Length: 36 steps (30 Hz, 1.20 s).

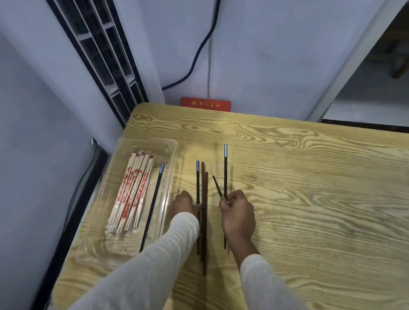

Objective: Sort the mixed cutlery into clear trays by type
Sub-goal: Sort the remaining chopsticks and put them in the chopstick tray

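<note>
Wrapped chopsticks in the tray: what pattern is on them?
Red print on pale wrappers, seen in the head view.

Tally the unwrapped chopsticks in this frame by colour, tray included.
Black silver-capped chopsticks: 3, one in the clear tray, one beside the left hand, one in the right hand.
Brown chopsticks: 2.
Dark stick, end hidden by the right hand: 1.
Total: 6.

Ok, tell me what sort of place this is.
Probably a corner of a plain office or workroom, not a kitchen: a wood-grain table against a bare wall, a standing air-conditioner's vents beside it, a red power strip behind.
</note>
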Motion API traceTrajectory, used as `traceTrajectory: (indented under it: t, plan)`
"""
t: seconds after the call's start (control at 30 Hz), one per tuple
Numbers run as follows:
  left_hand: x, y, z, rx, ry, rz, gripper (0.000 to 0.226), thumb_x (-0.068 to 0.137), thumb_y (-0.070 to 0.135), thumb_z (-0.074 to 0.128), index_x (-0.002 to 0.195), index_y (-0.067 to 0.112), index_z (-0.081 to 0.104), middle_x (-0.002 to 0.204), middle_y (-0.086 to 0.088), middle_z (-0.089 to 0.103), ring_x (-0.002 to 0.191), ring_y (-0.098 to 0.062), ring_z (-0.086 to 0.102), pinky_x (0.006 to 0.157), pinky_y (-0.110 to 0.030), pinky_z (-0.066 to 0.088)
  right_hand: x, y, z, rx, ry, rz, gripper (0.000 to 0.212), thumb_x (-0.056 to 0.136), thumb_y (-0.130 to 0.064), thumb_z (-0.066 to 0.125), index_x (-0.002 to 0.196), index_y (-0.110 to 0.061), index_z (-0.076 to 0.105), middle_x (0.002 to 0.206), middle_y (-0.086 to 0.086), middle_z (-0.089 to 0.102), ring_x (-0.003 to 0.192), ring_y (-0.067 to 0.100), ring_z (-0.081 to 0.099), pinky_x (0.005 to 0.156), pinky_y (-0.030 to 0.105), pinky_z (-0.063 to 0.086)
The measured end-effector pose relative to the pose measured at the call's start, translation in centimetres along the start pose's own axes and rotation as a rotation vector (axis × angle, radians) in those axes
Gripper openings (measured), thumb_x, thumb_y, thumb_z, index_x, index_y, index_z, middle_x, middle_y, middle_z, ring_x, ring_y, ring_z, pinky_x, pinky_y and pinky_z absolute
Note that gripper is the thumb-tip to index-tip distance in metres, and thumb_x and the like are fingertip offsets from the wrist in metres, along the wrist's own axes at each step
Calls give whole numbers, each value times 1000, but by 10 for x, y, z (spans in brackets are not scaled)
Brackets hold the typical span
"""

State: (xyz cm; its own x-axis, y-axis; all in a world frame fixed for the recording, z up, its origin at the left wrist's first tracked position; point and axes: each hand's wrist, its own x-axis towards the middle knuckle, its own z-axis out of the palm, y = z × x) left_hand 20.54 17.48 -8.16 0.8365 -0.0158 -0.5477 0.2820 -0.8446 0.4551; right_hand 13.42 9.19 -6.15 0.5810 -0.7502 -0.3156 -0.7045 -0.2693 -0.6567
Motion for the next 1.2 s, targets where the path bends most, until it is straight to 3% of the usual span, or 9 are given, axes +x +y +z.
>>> traceTrajectory:
  t: [0.2,0.43,0.6,0.67,0.77,0.87,1.07,1.13,1.2]
  plan:
    - [-10,13,3,57,-54,-33,25,92,9,50,114,-1,57,117,-16,59,109,-30,58,94,-34,48,6,2,-1,33,-3,6,15,88,-26,61,94,-13,59,88,6,68,83,27,64,65,32,47]
    - [-4,31,-16,-167,17,53,23,90,4,50,111,-5,52,114,-20,60,106,-33,58,87,-32,46,6,-16,-7,156,75,-1,15,89,-22,61,94,-8,61,80,4,64,79,26,63,64,31,45]
    - [-2,44,-55,-412,126,161,12,89,-1,47,92,9,43,112,-20,58,89,-29,56,72,-24,37,0,-45,-7,252,132,-17,17,90,-20,61,93,-3,63,77,7,64,77,29,63,61,27,39]
    - [5,42,-76,-474,168,170,13,89,-2,49,90,10,43,103,-21,60,83,-26,53,76,-26,42,-5,-60,-1,279,133,-26,18,89,-19,62,93,-2,65,82,12,68,79,29,64,62,26,37]
    - [21,28,-111,-484,226,184,11,87,-1,54,90,8,49,95,-19,61,84,-23,53,86,-32,43,-19,-85,19,304,92,-52,19,88,-18,64,95,-1,68,86,14,71,79,29,66,71,32,50]
    - [39,5,-140,-493,241,164,13,85,-2,56,98,-3,59,93,-17,61,86,-25,56,86,-30,43,-37,-106,44,264,38,-73,20,87,-20,66,96,-3,71,85,14,72,77,25,67,68,25,46]
    - [64,-37,-176,-419,226,176,11,86,-2,53,89,8,54,88,-8,54,82,-18,48,80,-21,40,-70,-136,96,195,-26,-3,17,86,-21,66,96,-8,71,90,10,72,84,25,67,71,29,50]
    - [71,-47,-180,-409,206,182,11,87,-3,52,92,5,56,87,-7,53,82,-17,47,72,-15,34,-78,-140,111,141,-50,1,14,85,-19,65,92,-8,71,89,9,71,82,25,67,69,29,50]
    - [75,-55,-180,-416,187,178,15,88,-3,51,100,-3,59,87,-6,53,82,-17,48,77,-19,36,-85,-140,121,76,-66,15,11,85,-18,63,85,-9,69,83,8,70,76,24,65,63,26,48]
